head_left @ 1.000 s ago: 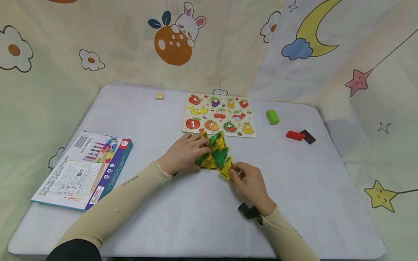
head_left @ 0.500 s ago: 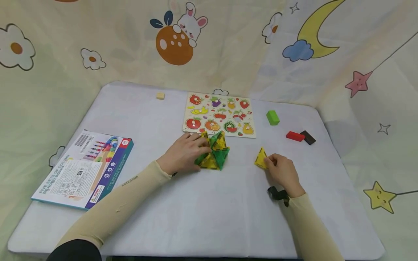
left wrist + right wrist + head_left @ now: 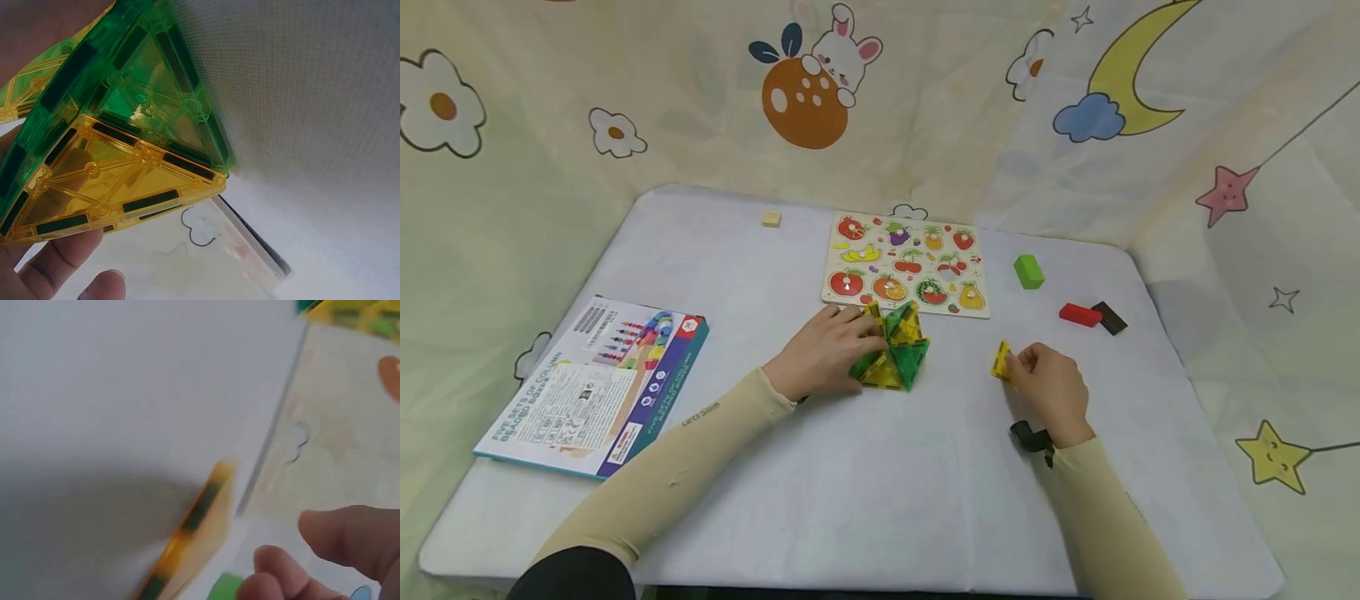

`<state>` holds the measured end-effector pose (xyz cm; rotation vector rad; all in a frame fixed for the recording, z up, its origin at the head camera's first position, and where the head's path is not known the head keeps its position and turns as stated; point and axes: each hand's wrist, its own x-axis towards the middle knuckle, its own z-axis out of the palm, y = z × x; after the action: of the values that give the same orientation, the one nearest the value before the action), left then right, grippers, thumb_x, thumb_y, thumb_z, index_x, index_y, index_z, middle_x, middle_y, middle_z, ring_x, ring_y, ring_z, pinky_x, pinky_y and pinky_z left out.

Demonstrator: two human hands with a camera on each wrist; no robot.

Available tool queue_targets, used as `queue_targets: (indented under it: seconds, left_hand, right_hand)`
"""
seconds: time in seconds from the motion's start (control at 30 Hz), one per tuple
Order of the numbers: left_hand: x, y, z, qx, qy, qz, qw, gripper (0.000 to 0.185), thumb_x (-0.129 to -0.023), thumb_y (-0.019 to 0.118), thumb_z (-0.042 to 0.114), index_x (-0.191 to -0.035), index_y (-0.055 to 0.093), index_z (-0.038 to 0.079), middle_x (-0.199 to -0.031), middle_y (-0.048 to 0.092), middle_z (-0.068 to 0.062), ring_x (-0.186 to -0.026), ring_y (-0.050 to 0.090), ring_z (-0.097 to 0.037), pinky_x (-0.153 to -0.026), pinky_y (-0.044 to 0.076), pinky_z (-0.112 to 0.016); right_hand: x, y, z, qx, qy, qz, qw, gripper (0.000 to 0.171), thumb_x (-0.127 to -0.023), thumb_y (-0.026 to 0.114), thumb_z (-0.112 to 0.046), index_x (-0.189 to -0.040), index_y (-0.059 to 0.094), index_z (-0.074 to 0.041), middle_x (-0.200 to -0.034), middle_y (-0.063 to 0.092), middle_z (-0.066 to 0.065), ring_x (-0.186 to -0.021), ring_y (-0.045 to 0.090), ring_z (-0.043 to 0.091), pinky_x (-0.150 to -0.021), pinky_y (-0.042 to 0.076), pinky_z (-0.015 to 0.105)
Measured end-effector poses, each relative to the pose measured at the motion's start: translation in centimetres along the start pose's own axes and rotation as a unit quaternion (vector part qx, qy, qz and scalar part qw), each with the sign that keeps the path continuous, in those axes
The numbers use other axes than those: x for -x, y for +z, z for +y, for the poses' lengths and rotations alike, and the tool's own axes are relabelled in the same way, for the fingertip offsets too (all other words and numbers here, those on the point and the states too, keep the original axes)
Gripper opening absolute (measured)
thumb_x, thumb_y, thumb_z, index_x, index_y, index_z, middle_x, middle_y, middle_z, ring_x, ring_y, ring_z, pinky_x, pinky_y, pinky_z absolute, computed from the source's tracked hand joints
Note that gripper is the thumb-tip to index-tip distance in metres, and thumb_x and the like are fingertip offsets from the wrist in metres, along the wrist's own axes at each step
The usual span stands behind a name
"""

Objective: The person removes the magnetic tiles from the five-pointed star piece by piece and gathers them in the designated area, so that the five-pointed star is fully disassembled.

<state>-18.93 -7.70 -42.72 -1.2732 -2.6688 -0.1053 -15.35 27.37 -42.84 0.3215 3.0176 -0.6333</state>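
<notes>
Green and yellow see-through triangular magnetic tiles form a raised magnetic-tile structure (image 3: 901,350) in the middle of the table. My left hand (image 3: 823,354) grips its left side; the left wrist view shows fingers (image 3: 65,259) beneath a yellow face of the structure (image 3: 119,178). To the right, my right hand (image 3: 1051,387) holds a single yellow triangular magnetic tile (image 3: 1001,361) at its fingertips, tilted and apart from the structure. The right wrist view shows this tile (image 3: 190,534) nearly edge-on, with the thumb (image 3: 350,537) away from it; the contact is hidden there.
Behind the structure lies a fruit puzzle board (image 3: 906,265). A boxed bead set (image 3: 598,387) lies at the left. A green block (image 3: 1028,272), a red block (image 3: 1080,314) and a black block (image 3: 1109,318) lie at the right. A small wooden block (image 3: 771,219) sits at the back.
My right hand has pulled the yellow tile away from the structure to the right, then turned it so that it looks narrower. My left hand has stayed on the structure.
</notes>
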Motion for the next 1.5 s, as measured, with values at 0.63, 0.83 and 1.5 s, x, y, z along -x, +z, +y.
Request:
queue_targets:
  seconds: [0.63,0.83,1.5]
  left_hand:
    - [-0.4,0.2,0.4,-0.016,0.001,0.008,0.9998,0.063,-0.069,0.094,0.054,-0.122,0.074,0.026,-0.125,0.069,0.0,-0.114,0.062,-0.024,-0.093,0.051,-0.042]
    - [-0.7,-0.2,0.2,-0.012,0.012,-0.01,0.9998,0.066,-0.069,0.094,0.052,-0.125,0.073,0.023,-0.125,0.069,-0.001,-0.116,0.062,-0.025,-0.101,0.051,-0.043]
    - [-0.8,-0.4,-0.4,-0.034,0.018,-0.024,0.999,0.059,-0.074,0.094,0.04,-0.127,0.072,0.022,-0.129,0.07,0.0,-0.119,0.061,-0.024,-0.103,0.051,-0.044]
  right_hand:
    - [5.0,5.2,-13.2,-0.111,-0.203,-0.057,0.971,0.044,-0.097,0.068,-0.052,-0.08,0.077,-0.013,-0.056,0.059,-0.005,-0.051,0.052,0.009,-0.046,0.038,0.024]
    - [4.9,5.9,-13.5,-0.106,-0.168,-0.027,0.98,0.04,-0.095,0.067,-0.032,-0.061,0.057,-0.014,-0.05,0.042,-0.006,-0.044,0.04,0.01,-0.043,0.025,0.023]
    - [5.6,6.2,-12.8,-0.178,-0.164,0.004,0.97,0.018,-0.085,0.064,-0.014,-0.079,0.078,-0.004,-0.049,0.062,0.0,-0.041,0.049,0.006,-0.042,0.029,0.021]
